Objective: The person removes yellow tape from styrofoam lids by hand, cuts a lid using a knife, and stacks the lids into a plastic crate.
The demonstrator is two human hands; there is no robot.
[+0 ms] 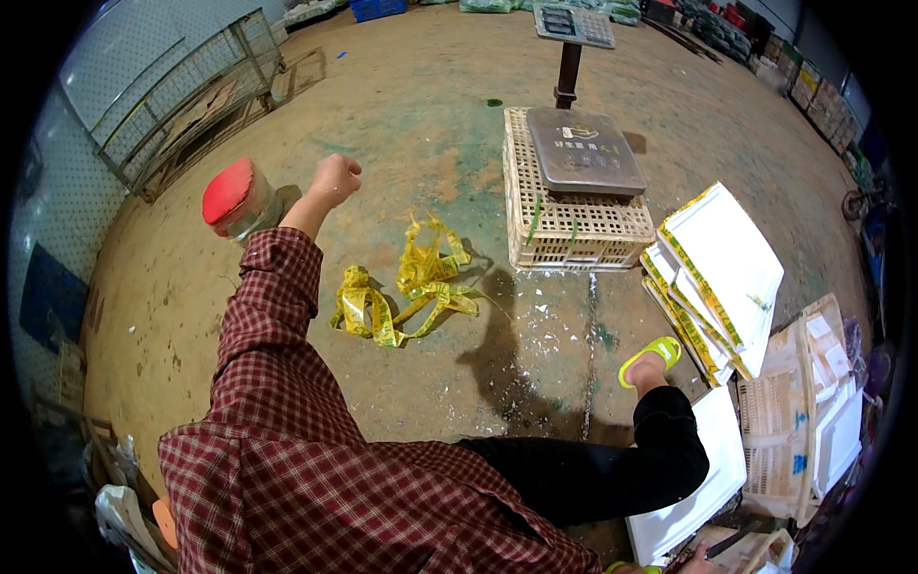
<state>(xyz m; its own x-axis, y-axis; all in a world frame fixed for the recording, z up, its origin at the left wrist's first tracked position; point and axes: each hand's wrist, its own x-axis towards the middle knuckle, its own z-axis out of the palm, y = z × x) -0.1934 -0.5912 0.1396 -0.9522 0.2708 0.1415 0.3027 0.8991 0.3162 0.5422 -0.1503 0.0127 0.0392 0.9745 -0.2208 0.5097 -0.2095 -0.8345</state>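
Observation:
My left hand is stretched out over the floor with its fingers curled in and nothing visible in them. Nearest to it is a round stool with a red top and a body that looks wrapped in clear film. Crumpled yellow printed packing tape lies in a tangle on the floor before me. At the bottom right edge my right hand, mostly cut off, grips a dark narrow tool, perhaps a knife. Beside it lies a white foam board or lid.
A platform scale rests on an upturned cream plastic crate. White foam lids edged with yellow tape are stacked to its right, near a worn plastic crate. A wire-mesh cart stands at the left wall. White crumbs dot the concrete floor.

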